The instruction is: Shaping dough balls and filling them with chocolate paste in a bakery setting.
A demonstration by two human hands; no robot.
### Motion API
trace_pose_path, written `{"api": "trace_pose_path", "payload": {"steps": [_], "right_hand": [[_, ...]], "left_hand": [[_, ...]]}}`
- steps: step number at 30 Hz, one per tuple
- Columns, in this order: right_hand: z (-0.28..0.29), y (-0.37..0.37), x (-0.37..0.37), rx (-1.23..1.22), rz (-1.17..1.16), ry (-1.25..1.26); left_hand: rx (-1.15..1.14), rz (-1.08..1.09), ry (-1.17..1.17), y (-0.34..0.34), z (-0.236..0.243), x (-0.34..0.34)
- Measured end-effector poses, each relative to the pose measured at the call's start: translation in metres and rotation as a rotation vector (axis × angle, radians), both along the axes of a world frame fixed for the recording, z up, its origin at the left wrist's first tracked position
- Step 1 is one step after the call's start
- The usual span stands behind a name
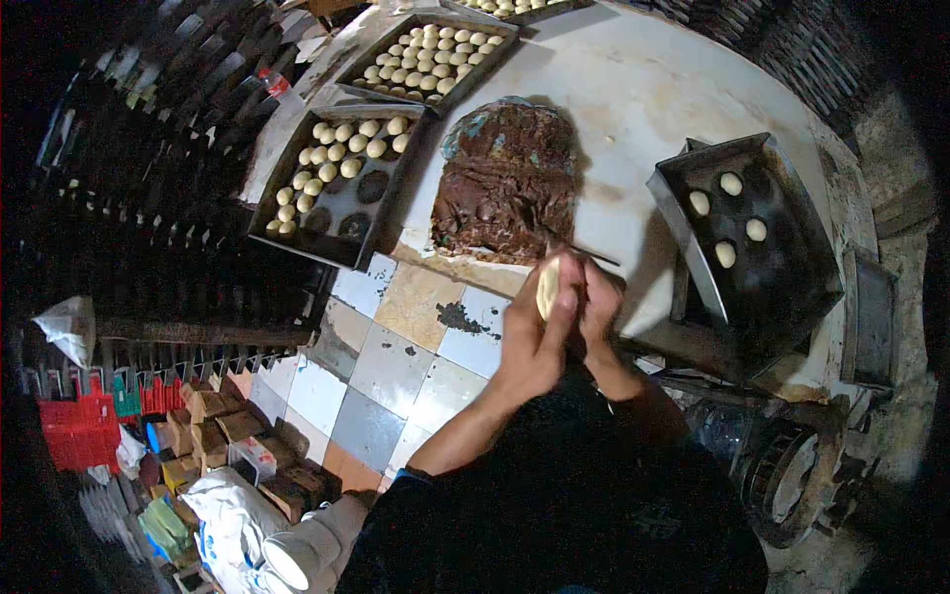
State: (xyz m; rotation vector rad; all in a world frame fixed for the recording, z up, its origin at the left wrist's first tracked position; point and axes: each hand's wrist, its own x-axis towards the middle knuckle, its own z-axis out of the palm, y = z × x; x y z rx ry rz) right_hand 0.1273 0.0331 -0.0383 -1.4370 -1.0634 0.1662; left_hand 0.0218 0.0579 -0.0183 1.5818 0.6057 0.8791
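Just past the front edge of the marble table, my left hand and my right hand are closed together round a pale piece of dough, which shows between the fingers. A thin dark stick-like tool sticks out beside my fingertips; whether I touch it is hidden. Beyond my hands lies a spread slab of glossy brown paste on mottled wrapping. To the right, a deep dark tray holds several pale dough balls.
Two trays with many dough balls stand at left, another tray behind. A metal tray stands at far right. Tiled floor, red crates, cardboard boxes and white sacks lie lower left; machinery lower right.
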Motion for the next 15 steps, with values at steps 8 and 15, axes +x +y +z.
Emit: {"api": "trace_pose_path", "payload": {"steps": [8, 15], "right_hand": [[-0.048, 0.030, -0.110, -0.125, 0.330, 0.000], [-0.091, 0.037, -0.040, -0.581, 0.386, 0.056]], "left_hand": [[-0.766, 0.035, -0.276, 0.001, -0.042, -0.141], [-0.948, 0.063, -0.493, 0.002, -0.058, -0.190]]}}
